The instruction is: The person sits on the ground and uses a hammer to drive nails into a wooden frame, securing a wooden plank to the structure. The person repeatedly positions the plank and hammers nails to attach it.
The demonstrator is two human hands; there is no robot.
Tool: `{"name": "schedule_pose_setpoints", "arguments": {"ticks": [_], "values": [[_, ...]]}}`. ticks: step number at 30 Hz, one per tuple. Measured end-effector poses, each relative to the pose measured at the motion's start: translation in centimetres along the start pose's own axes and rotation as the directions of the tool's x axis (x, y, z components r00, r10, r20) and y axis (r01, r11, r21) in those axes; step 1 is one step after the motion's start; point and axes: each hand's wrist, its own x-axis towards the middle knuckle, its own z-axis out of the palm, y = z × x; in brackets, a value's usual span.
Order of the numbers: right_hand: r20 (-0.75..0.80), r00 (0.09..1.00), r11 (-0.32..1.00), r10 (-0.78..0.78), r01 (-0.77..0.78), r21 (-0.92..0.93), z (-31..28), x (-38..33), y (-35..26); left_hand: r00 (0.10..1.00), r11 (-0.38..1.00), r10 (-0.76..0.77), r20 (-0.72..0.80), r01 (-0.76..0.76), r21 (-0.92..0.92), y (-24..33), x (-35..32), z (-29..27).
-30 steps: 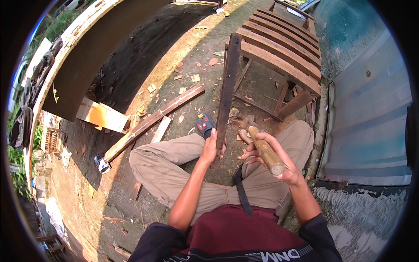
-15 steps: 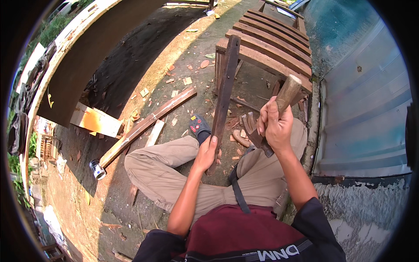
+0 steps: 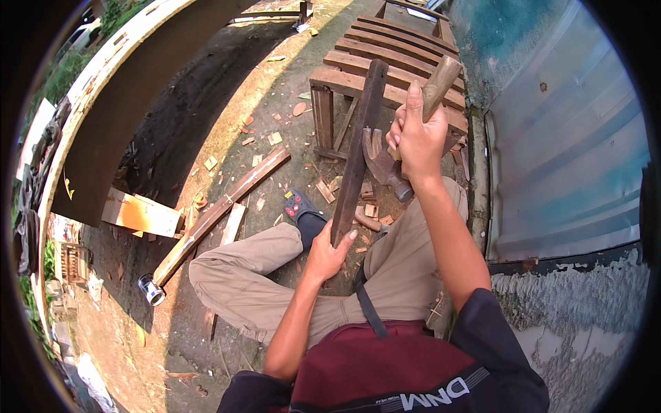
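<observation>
My left hand [image 3: 325,257] grips the lower end of a long dark wooden strip [image 3: 359,141], its thumb stretched along the right side. The strip slants up and away, its far end in front of the slatted wooden bench [image 3: 392,45]. My right hand [image 3: 421,143] is wrapped round the wooden handle of a claw hammer [image 3: 387,167]. The hammer's handle points up and its metal head hangs below my fist. Its claw tips are at the strip's right edge, about midway along; whether they hook a nail I cannot tell.
A reddish wooden beam [image 3: 224,203] lies on the ground at left, beside a can [image 3: 151,290] and a pale board [image 3: 143,213]. Wood chips [image 3: 275,138] litter the ground ahead. A metal sheet wall [image 3: 561,151] stands close on the right. My legs [image 3: 248,272] are folded below.
My right hand has raised the hammer and moved it left, bringing the claw from apart to the strip's edge. The view has shifted slightly, and the strip stays in my left hand.
</observation>
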Motion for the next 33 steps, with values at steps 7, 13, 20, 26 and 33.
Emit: {"name": "schedule_pose_setpoints", "arguments": {"ticks": [7, 13, 20, 26, 33], "values": [[-0.025, 0.999, 0.998, 0.048, -0.047, 0.041, -0.3, 0.2, 0.1, 0.995, 0.996, -0.08, 0.057, 0.078, 0.039, 0.8, 0.0, -0.8], [-0.052, 0.996, 0.989, 0.077, -0.07, 0.134, -0.8, 1.5, 0.6, 0.993, 0.992, 0.094, 0.072, -0.1, 0.079, 0.6, 0.4, -1.5], [-0.035, 0.98, 0.967, 0.197, -0.188, 0.173, -1.9, 2.1, 1.9, 0.994, 0.985, 0.099, 0.042, -0.104, 0.141, 0.0, 0.4, -2.1], [-0.082, 0.971, 0.962, 0.223, -0.206, 0.181, -2.0, 1.4, 2.4, 0.991, 0.981, -0.101, 0.083, 0.086, 0.171, 0.8, 0.5, -2.0], [-0.113, 0.969, 0.957, 0.218, -0.19, 0.218, -2.5, 1.6, 2.9, 0.997, 0.968, 0.064, 0.045, -0.073, 0.239, 0.0, 0.3, -2.0]]}}
